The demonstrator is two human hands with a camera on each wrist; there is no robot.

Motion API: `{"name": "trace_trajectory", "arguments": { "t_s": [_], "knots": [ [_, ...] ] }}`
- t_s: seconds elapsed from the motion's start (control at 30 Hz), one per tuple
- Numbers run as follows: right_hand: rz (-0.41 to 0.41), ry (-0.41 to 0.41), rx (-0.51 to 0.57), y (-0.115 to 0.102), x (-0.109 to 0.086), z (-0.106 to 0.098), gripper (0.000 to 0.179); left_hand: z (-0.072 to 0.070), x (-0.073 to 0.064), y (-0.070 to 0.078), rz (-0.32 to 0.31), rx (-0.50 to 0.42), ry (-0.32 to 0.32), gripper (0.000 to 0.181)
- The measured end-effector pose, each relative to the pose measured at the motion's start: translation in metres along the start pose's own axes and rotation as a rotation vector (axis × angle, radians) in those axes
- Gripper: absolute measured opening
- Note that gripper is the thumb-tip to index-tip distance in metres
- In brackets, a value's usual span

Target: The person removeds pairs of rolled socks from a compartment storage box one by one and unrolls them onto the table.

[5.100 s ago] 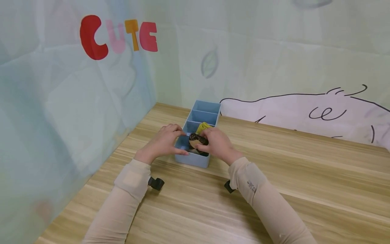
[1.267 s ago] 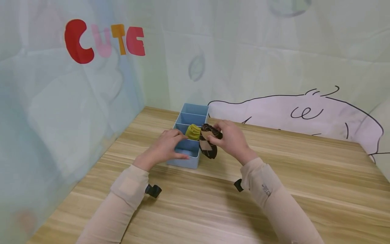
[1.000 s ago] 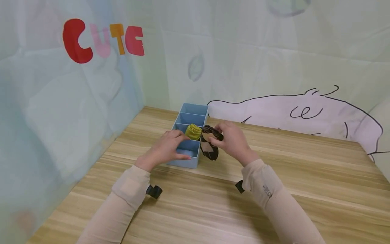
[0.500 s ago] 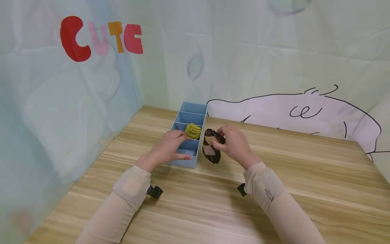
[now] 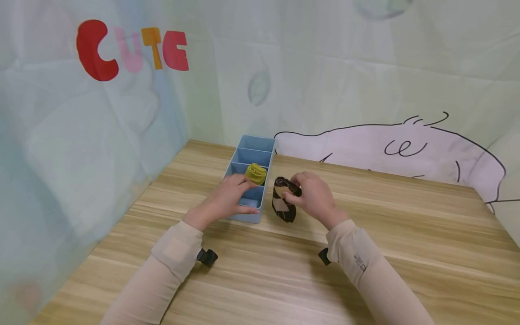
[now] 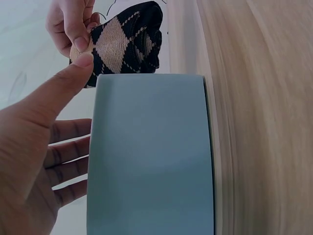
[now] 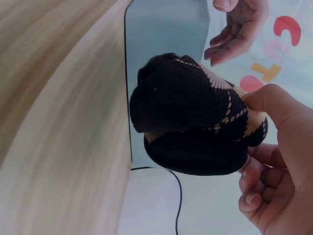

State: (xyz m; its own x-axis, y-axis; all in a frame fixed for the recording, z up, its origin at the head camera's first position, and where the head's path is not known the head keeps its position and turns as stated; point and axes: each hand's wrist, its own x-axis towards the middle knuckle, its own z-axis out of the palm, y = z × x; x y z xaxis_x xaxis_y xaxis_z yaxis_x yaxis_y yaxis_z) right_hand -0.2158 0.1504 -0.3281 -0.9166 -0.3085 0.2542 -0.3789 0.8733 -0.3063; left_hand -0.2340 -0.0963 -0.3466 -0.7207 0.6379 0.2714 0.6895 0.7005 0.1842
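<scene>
My right hand (image 5: 317,197) pinches a rolled bundle of black and tan argyle socks (image 5: 283,206) between thumb and fingers, held just right of a blue divided box (image 5: 247,216). In the right wrist view, the sock bundle (image 7: 181,112) shows its folded black end, gripped at the patterned side. My left hand (image 5: 223,199) hovers at the box's left front, thumb and fingers spread over the front compartment. Inside the compartment behind it sits a rolled yellow cloth (image 5: 256,174). The left wrist view shows the box's outer end wall (image 6: 151,152) beside the spread left hand (image 6: 34,142).
The box stands on a wood-grain table (image 5: 260,280) near the back left corner. Printed fabric walls rise behind and to the left, with coloured letters (image 5: 97,50) on the left one. Black wrist cameras (image 5: 208,257) jut out under both forearms.
About five seconds ago the argyle socks were in the front compartment. My right hand has lifted them out over the right rim and drifted right and nearer. The left hand has barely moved.
</scene>
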Motion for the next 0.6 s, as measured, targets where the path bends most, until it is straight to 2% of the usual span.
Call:
{"name": "trace_trajectory", "arguments": {
  "t_s": [0.3, 0.6],
  "knots": [
    [0.038, -0.027, -0.018, 0.003, -0.006, 0.003, 0.043, 0.001, 0.004, 0.011, 0.082, 0.015, 0.074, 0.064],
    [0.036, -0.029, -0.037, 0.004, -0.012, 0.006, 0.042, 0.012, 0.008, 0.020, 0.163, 0.071, 0.171, 0.059]
  ]
}}
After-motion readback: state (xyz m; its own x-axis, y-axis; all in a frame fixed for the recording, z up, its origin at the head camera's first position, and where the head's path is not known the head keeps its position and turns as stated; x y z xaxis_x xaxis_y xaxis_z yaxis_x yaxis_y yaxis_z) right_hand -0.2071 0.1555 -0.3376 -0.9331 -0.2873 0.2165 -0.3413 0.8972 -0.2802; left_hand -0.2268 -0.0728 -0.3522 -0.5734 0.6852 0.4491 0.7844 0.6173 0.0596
